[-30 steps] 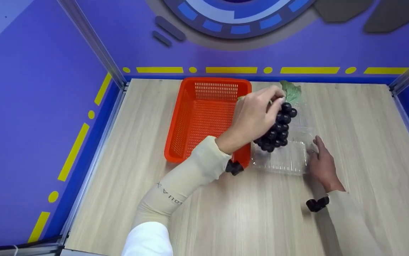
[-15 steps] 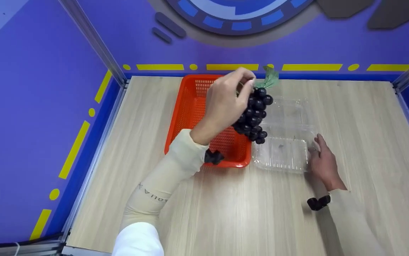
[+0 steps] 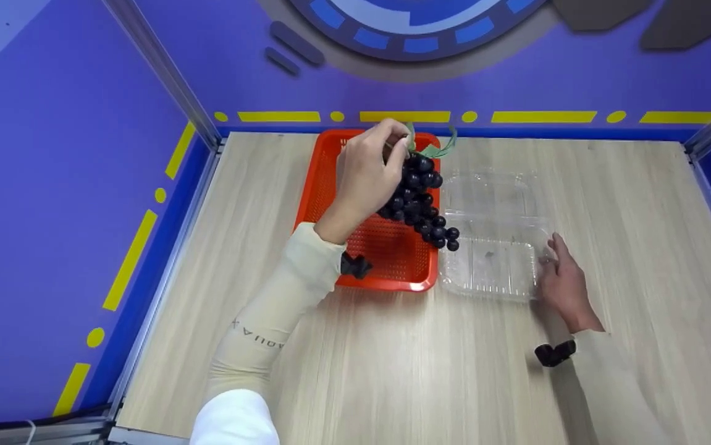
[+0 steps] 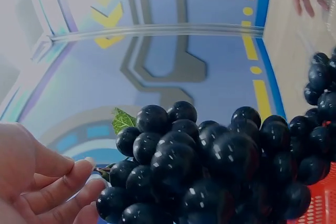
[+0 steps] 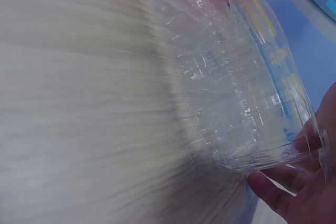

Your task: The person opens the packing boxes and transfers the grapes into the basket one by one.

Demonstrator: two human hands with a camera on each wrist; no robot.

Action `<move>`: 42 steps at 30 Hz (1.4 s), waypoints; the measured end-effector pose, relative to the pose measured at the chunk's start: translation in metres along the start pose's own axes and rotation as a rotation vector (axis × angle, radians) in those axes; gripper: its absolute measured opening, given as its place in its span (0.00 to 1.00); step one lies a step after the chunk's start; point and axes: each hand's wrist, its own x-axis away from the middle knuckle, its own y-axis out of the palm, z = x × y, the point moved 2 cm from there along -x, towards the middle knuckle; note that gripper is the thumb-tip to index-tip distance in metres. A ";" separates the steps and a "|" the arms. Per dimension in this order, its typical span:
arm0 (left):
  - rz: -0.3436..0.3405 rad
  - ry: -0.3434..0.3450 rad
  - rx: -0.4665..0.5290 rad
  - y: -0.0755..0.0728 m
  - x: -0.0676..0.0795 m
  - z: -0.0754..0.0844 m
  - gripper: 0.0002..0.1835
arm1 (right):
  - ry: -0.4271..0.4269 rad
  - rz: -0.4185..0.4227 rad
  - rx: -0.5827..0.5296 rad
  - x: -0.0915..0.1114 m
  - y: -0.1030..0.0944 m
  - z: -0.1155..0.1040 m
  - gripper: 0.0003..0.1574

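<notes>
My left hand (image 3: pixel 367 170) pinches the stem of a bunch of dark grapes (image 3: pixel 416 196) with green leaves, holding it over the right side of a red plastic basket (image 3: pixel 423 283). In the left wrist view the fingers (image 4: pixel 63 192) meet on the stem and the grapes (image 4: pixel 199 166) spread to the right. A clear plastic clamshell container (image 3: pixel 491 269) stands right of the basket, its lid (image 3: pixel 491 191) laid back. My right hand (image 3: pixel 566 287) holds its right edge; in the right wrist view, fingers (image 5: pixel 270 192) lie on both sides of the container's wall (image 5: pixel 247 145).
Basket and container stand side by side on a wood-grain table (image 3: pixel 367 383). A blue-purple wall (image 3: pixel 516 93) with yellow marks runs behind the table, and another panel (image 3: pixel 65 204) closes off the left. Black wrist cameras (image 3: pixel 554 353) sit on both wrists.
My left hand has carried the grapes leftward from above the clear container to above the red basket. The right hand has stayed at the container's edge.
</notes>
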 end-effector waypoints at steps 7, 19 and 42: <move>-0.082 -0.059 -0.077 0.018 0.004 -0.021 0.07 | 0.019 -0.008 -0.006 0.002 0.000 -0.001 0.37; -0.168 -0.152 -0.186 0.042 0.005 -0.066 0.07 | 0.016 -0.008 -0.012 0.002 0.001 -0.001 0.37; -0.429 -0.225 -0.333 0.029 0.021 -0.109 0.06 | -0.004 0.006 0.003 0.003 0.001 -0.001 0.37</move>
